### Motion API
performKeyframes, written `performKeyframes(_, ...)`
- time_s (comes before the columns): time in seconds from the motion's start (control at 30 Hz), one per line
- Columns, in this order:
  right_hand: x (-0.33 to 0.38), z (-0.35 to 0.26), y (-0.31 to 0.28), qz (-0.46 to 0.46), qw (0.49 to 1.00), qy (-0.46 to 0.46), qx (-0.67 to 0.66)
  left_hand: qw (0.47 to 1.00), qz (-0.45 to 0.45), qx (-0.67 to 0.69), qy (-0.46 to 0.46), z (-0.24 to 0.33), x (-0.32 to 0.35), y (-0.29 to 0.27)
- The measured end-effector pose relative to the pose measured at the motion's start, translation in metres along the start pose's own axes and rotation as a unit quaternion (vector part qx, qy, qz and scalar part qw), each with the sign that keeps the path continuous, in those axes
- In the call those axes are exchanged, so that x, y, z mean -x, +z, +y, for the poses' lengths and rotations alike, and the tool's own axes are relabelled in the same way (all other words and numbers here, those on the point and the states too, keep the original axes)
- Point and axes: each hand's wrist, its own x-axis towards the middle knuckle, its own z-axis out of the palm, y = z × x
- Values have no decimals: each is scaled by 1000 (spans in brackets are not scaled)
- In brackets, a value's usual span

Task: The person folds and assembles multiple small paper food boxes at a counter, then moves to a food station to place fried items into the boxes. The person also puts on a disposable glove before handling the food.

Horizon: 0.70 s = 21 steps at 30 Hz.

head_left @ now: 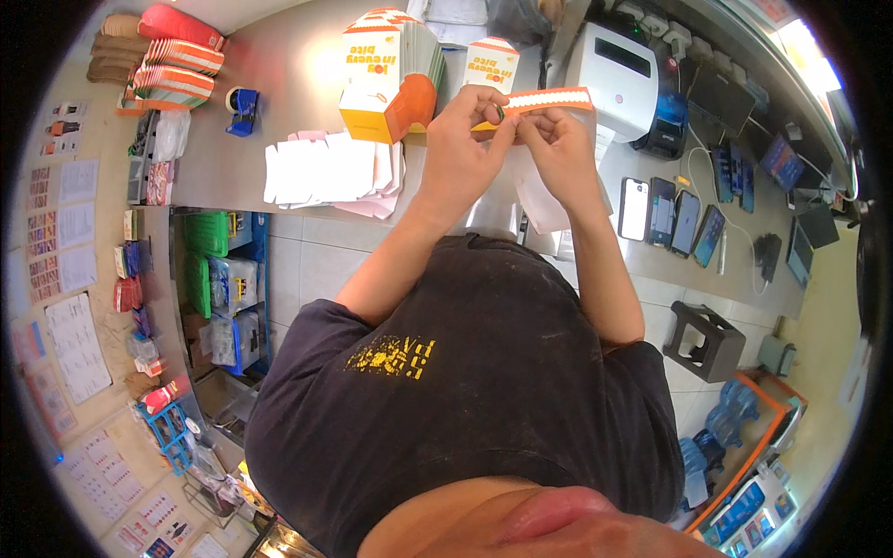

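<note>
Over the counter, both hands hold an orange cardboard piece with a white scalloped band, seen nearly edge-on. My left hand pinches its left end, where a small dark green bit shows between the fingers. My right hand is closed on the lower edge, its fingertips close to the left thumb. Just behind the hands stands a white, orange and yellow paper food carton, partly covered by my left hand. To its left is a stack of matching cartons.
White paper sheets lie left of my forearm, with a blue tape dispenser beyond. On the right are a white printer and several phones. More folded cartons sit far left. A dark stool stands on the floor.
</note>
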Motion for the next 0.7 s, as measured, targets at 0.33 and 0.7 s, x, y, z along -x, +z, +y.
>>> performKeyframes(0.33,-3,6,5,51,998,-2,35,999,-18,14,28,-5,-4,-3)
performKeyframes(0.7,16,-8,12,-29,997,-16,71,972,-59,212,-84,-35,-10,-24)
